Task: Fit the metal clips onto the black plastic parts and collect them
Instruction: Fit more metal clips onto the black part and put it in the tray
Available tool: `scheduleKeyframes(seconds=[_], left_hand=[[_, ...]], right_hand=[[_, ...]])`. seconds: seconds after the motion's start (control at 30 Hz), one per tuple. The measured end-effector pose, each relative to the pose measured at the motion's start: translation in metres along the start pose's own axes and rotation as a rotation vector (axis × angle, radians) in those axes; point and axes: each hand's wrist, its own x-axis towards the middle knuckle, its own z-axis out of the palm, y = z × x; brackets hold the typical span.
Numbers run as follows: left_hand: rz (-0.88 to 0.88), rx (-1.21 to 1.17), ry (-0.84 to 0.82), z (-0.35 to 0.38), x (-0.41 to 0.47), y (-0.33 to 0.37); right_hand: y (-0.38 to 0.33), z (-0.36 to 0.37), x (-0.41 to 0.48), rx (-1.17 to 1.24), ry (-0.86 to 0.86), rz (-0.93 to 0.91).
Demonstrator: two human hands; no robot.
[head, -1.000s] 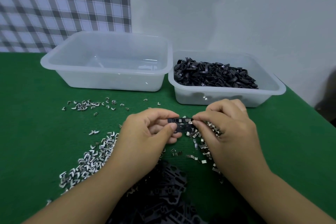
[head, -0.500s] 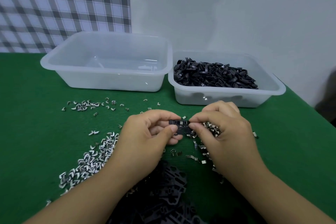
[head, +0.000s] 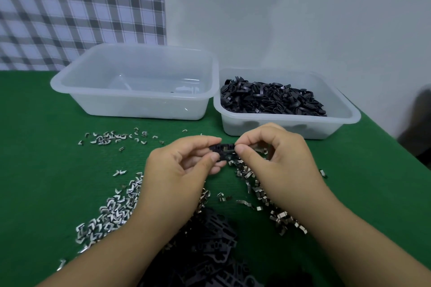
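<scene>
The green worktop [head: 46, 170] is carrying everything, and a checked cloth [head: 81, 7] is hanging behind it, up and to the left of the filled tub [head: 279, 127]. That clear plastic tub is sitting at the back right, holding a mound of small black pieces [head: 272, 99]. The empty tub [head: 140, 107], larger and also clear, is standing just to the left of the filled tub, their rims almost touching.

A heap of black plastic parts [head: 210, 240] is lying well in front of the filled tub, at the near edge, partly hidden by the forearms.

The left hand [head: 179, 170] and the right hand [head: 277, 161] are meeting just in front of the filled tub, raised above the worktop. Each grip is pinching narrowly, thumb against fingertips, on one end of a single black plastic part [head: 222, 148], which is being held level between them, with a glint of metal showing on its top edge.

Metal clips [head: 112, 212] are lying loose in front of and to the left of the filled tub: a thick drift under the left forearm, a thin scatter further back, and a trail under the right hand.
</scene>
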Motion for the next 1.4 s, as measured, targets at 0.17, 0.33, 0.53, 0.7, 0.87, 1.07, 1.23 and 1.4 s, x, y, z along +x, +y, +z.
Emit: scheduleKeyframes(seconds=[0.17, 0.33, 0.53, 0.7, 0.87, 1.07, 1.23, 1.4], left_hand=[[0.004, -0.03, 0.086, -0.004, 0.004, -0.001], [-0.042, -0.038, 0.213, -0.01, 0.009, -0.006], [-0.059, -0.005, 0.228, -0.01, 0.01, -0.009], [-0.06, 0.004, 0.218, -0.01, 0.01, -0.008], [-0.086, -0.012, 0.2, -0.009, 0.009, -0.008], [-0.08, 0.006, 0.137, -0.007, 0.007, -0.008], [-0.086, 0.028, 0.082, -0.007, 0.005, -0.009], [-0.115, 0.017, 0.04, -0.007, 0.005, -0.009]], right_hand=[[-0.013, 0.003, 0.01, -0.055, -0.035, -0.052], [-0.008, -0.002, 0.003, -0.163, -0.218, -0.104], [0.004, 0.008, -0.008, -0.355, -0.481, -0.161], [0.004, 0.008, -0.008, -0.374, -0.482, -0.222], [0.005, 0.009, -0.011, -0.401, -0.501, -0.26], [0.011, 0.003, -0.012, -0.092, -0.19, -0.179], [0.009, 0.003, -0.011, 0.074, -0.074, -0.181], [0.01, 0.005, -0.012, 0.184, 0.044, -0.15]])
